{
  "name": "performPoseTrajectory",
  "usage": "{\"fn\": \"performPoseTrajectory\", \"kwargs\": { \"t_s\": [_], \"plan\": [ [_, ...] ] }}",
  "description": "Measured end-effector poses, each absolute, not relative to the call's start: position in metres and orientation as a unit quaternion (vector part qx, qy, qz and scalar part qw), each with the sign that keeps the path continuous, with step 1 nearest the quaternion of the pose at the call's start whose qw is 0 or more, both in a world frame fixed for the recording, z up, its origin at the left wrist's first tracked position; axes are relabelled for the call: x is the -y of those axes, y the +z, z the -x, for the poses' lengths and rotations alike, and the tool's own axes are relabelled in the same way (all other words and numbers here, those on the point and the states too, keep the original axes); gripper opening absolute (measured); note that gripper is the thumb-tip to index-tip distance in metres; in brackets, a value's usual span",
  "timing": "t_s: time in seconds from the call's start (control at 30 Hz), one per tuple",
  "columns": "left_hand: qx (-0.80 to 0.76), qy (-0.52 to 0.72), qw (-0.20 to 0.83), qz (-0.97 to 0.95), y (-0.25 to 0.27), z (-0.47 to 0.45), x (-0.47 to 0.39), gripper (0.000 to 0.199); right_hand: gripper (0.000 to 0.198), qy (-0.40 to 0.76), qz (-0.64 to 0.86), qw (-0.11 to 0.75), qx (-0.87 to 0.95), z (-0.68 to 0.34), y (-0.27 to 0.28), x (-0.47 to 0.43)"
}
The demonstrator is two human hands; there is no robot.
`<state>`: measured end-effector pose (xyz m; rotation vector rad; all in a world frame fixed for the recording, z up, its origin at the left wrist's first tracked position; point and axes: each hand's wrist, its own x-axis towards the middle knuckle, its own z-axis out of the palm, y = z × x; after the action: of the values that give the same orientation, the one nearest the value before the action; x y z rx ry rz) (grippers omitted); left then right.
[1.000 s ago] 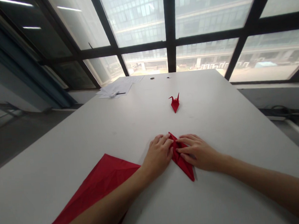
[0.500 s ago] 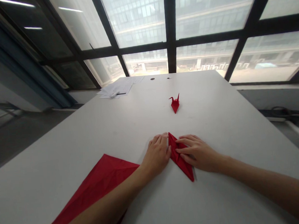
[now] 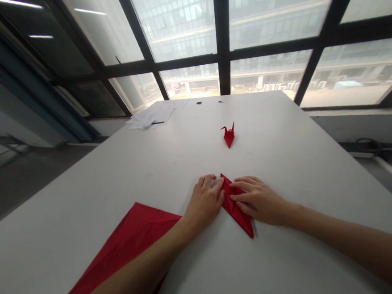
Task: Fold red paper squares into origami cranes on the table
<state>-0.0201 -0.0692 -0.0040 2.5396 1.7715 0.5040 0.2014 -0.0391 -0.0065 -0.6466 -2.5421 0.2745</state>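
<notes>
A narrow, pointed piece of folded red paper (image 3: 240,215) lies slantwise on the white table between my two hands. My left hand (image 3: 204,200) is at its left edge, index finger on the upper part and thumb lower down, the other fingers curled. From the other side my right hand (image 3: 262,200) rests its spread fingertips on the paper's middle, covering part of it. Under my left forearm lies a larger sheet of red paper (image 3: 128,241) with crease lines, partly hidden by the arm. Farther back stands a finished red paper crane (image 3: 229,138).
The white table (image 3: 190,161) reaches back to a wall of windows (image 3: 191,80). Loose white papers (image 3: 153,114) with a dark pen-like stick lie at its far left. Two small dark round spots are near the far edge. A blue curtain (image 3: 44,86) hangs at left.
My left index finger has come away from the other fingers and now rests on the upper part of the folded paper. My right hand stays in place.
</notes>
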Motion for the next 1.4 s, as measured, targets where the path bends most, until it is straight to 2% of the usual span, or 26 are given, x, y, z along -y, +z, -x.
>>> {"fn": "performPoseTrajectory", "kwargs": {
  "t_s": [0.2, 0.47, 0.63, 0.7, 0.93, 1.03, 1.23, 1.4],
  "plan": [
    [-0.569, 0.158, -0.005, -0.807, -0.002, 0.018, 0.07, 0.037, 0.027, 0.1, 0.239, 0.246, 0.934, -0.201, -0.006, 0.04],
    [-0.598, 0.166, -0.012, -0.784, -0.008, 0.019, 0.065, 0.051, 0.026, 0.104, 0.247, 0.232, 0.935, -0.2, -0.004, 0.04],
    [-0.563, 0.203, 0.001, -0.801, 0.003, 0.015, 0.076, 0.034, 0.026, 0.108, 0.245, 0.25, 0.93, -0.201, -0.006, 0.041],
    [-0.541, 0.192, 0.019, -0.818, 0.004, 0.011, 0.083, 0.033, 0.026, 0.121, 0.241, 0.258, 0.928, -0.201, -0.006, 0.041],
    [-0.537, 0.174, 0.04, -0.824, 0.001, 0.008, 0.085, 0.046, 0.022, 0.148, 0.388, 0.389, 0.822, -0.202, -0.009, 0.03],
    [-0.535, 0.183, 0.049, -0.824, 0.003, 0.009, 0.084, 0.049, 0.019, 0.165, 0.422, 0.364, 0.814, -0.203, -0.012, 0.025],
    [-0.534, 0.193, 0.063, -0.821, 0.006, 0.008, 0.086, 0.055, 0.014, 0.209, 0.398, 0.331, 0.83, -0.202, -0.013, 0.03],
    [-0.528, 0.186, 0.047, -0.827, 0.004, 0.009, 0.086, 0.043, 0.018, 0.24, 0.384, 0.352, 0.819, -0.203, -0.014, 0.028]
  ]
}}
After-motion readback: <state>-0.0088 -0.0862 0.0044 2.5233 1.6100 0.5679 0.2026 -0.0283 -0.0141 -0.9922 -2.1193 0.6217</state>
